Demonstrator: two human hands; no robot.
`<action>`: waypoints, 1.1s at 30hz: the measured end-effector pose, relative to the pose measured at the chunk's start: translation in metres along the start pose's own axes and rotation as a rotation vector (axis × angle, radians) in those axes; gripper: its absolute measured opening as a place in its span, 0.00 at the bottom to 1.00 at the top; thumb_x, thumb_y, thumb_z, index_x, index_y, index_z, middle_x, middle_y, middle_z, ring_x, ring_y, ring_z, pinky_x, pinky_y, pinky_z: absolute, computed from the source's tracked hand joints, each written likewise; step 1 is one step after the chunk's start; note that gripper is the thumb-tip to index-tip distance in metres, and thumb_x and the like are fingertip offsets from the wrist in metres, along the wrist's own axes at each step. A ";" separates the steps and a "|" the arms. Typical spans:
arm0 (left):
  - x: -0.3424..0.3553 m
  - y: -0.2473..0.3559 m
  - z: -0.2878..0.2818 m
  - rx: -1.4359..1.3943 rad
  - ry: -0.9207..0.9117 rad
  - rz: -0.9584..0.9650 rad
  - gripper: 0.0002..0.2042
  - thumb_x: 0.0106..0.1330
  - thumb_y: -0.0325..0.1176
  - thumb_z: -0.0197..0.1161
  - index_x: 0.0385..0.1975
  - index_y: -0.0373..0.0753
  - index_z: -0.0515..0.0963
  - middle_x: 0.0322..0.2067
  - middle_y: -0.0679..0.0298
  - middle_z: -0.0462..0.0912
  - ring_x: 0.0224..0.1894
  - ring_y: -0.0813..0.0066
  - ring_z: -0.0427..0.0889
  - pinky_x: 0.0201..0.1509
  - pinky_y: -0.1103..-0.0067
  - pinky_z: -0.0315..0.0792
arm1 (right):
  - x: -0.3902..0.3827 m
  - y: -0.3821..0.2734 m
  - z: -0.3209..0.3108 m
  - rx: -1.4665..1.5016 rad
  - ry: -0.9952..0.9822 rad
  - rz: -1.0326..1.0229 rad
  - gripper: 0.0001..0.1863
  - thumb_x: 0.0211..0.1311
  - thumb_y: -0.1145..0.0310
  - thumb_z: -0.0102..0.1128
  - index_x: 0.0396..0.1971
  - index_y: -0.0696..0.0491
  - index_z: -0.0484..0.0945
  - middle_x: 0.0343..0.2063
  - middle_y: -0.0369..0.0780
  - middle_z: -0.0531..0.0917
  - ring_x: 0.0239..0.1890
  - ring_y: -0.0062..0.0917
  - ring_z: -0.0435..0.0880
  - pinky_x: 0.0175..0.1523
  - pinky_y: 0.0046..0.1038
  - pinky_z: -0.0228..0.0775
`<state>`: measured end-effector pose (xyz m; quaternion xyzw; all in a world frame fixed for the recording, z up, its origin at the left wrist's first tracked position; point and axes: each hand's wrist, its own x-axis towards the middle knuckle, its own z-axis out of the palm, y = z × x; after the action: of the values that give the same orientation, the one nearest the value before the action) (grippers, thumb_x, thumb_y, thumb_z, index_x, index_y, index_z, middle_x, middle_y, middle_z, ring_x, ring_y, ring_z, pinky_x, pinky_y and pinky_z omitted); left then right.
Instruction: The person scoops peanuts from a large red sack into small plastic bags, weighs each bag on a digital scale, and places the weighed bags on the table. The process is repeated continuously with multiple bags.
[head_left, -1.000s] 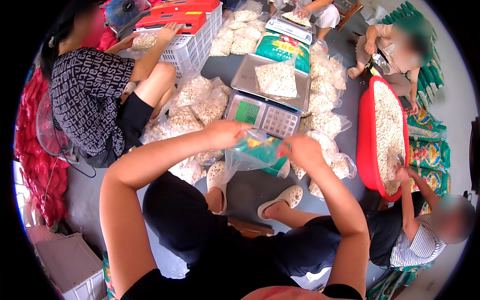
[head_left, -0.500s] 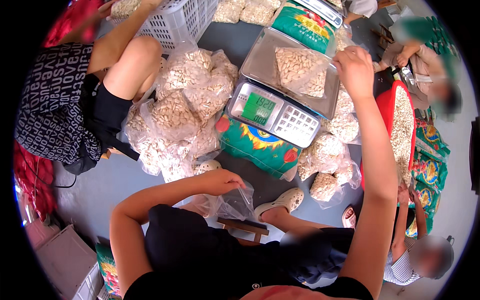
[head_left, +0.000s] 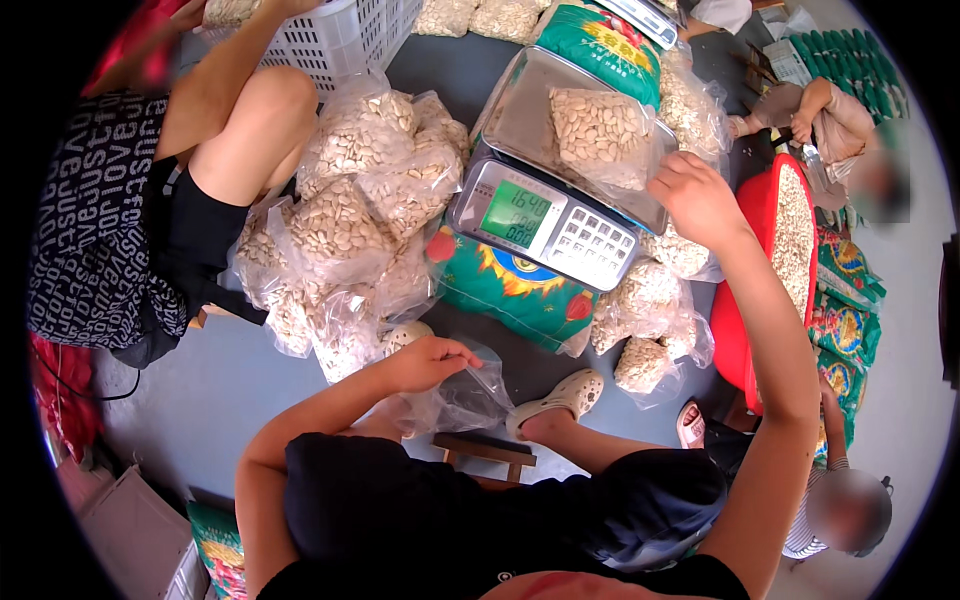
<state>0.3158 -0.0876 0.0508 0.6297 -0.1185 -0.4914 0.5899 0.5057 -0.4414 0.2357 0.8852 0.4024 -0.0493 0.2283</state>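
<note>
A clear bag of pale pumpkin seeds (head_left: 600, 128) lies on the steel tray of a digital scale (head_left: 540, 222). My right hand (head_left: 692, 198) is at the tray's right edge, beside the bag's loose plastic. Its fingers are drawn together, and whatever they pinch is hidden. Above my lap, my left hand (head_left: 432, 363) pinches a clear plastic bag (head_left: 462, 395) that hangs loose and crumpled. Under the scale lies a green printed sack (head_left: 510, 295).
Filled seed bags (head_left: 350, 225) are heaped left of the scale, and more (head_left: 645, 310) lie to its right. A red tub of seeds (head_left: 792, 235) stands farther right. A white crate (head_left: 345, 40) is at far left, beside a seated person (head_left: 110, 210). Other people sit at right.
My right hand has moved down along the tray's right edge, toward me. The figures on the scale's green display differ. My left hand keeps the clear bag.
</note>
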 end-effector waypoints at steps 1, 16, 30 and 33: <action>0.000 0.000 0.000 -0.018 -0.005 -0.024 0.11 0.66 0.30 0.50 0.42 0.37 0.78 0.31 0.70 0.78 0.34 0.86 0.71 0.40 0.86 0.66 | 0.013 -0.007 -0.009 -0.041 -0.136 0.119 0.09 0.49 0.73 0.50 0.29 0.50 0.79 0.36 0.35 0.81 0.48 0.31 0.76 0.55 0.29 0.65; 0.007 0.006 0.004 -0.080 -0.073 -0.018 0.12 0.66 0.33 0.49 0.42 0.38 0.78 0.19 0.75 0.67 0.21 0.89 0.64 0.24 0.86 0.60 | 0.101 0.000 0.000 0.386 0.087 0.432 0.09 0.55 0.72 0.51 0.34 0.57 0.76 0.34 0.46 0.81 0.40 0.36 0.81 0.41 0.35 0.74; 0.010 0.014 0.007 -0.181 -0.088 -0.150 0.12 0.66 0.33 0.49 0.42 0.40 0.78 0.19 0.77 0.68 0.18 0.91 0.61 0.21 0.88 0.58 | 0.114 0.010 0.031 0.325 -0.217 0.784 0.20 0.59 0.67 0.44 0.47 0.61 0.74 0.43 0.53 0.79 0.45 0.41 0.80 0.46 0.37 0.73; 0.012 0.015 0.008 -0.163 -0.081 -0.180 0.12 0.66 0.33 0.50 0.43 0.40 0.78 0.20 0.77 0.70 0.20 0.91 0.63 0.24 0.88 0.59 | 0.129 0.000 0.045 0.408 -0.166 0.722 0.20 0.61 0.60 0.43 0.38 0.59 0.78 0.38 0.52 0.80 0.44 0.46 0.78 0.50 0.41 0.69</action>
<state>0.3222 -0.1054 0.0594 0.5674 -0.0449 -0.5754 0.5873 0.5966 -0.3718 0.1606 0.9894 0.0286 -0.1157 0.0826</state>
